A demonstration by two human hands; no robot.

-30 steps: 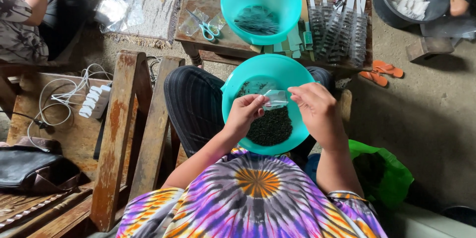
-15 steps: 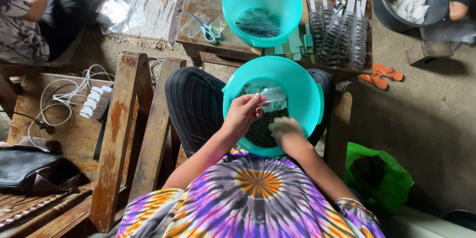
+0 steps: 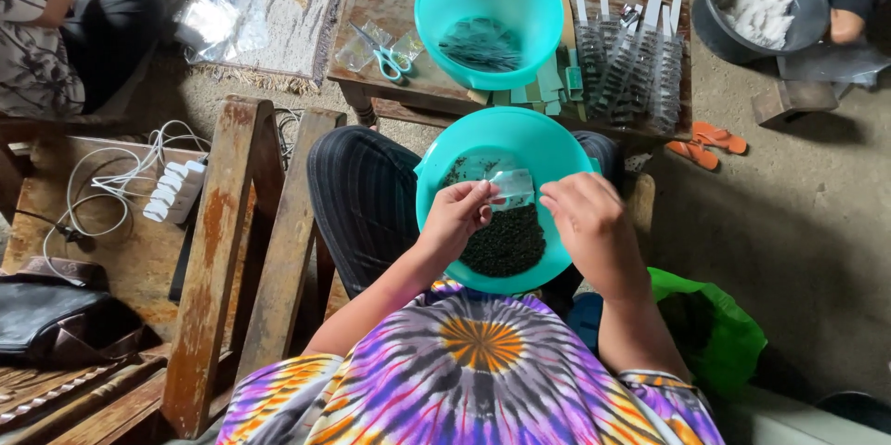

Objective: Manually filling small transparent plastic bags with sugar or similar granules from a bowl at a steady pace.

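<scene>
Turquoise bowls (image 3: 436, 194), two; left hand (image 3: 457, 218) and right hand (image 3: 585, 222) both pinch one clear packet (image 3: 511, 189).

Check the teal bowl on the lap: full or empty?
Partly full: the teal bowl holds a dark leafy heap only at its bottom, walls bare.

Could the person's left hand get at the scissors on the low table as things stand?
Probably not freely: the left hand is pinching a small clear packet over the lap bowl, and the scissors lie beyond the knee, though nothing covers them.
</scene>
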